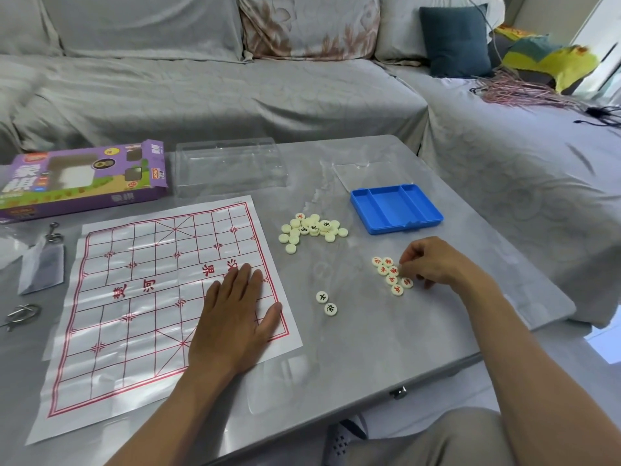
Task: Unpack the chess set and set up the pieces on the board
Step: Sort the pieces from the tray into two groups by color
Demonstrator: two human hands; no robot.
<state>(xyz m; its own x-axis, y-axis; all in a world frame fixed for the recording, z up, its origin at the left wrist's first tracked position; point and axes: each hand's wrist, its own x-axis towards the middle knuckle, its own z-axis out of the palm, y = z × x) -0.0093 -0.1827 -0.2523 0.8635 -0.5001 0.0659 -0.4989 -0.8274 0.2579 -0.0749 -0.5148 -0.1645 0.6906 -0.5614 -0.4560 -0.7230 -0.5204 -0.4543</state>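
Red-lettered pieces get pinched by the right hand; the left hand lies spread flat on the board.

Head view (downward, seemingly close)

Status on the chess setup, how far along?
Done: the white paper board with red grid is spread flat, and the blue plastic tray is emptied. In hand: the left hand presses on the board while the right hand sorts the red-marked cream discs; two black-marked discs lie apart. Left: the mostly face-down pile is unsorted, and no piece is on the board.
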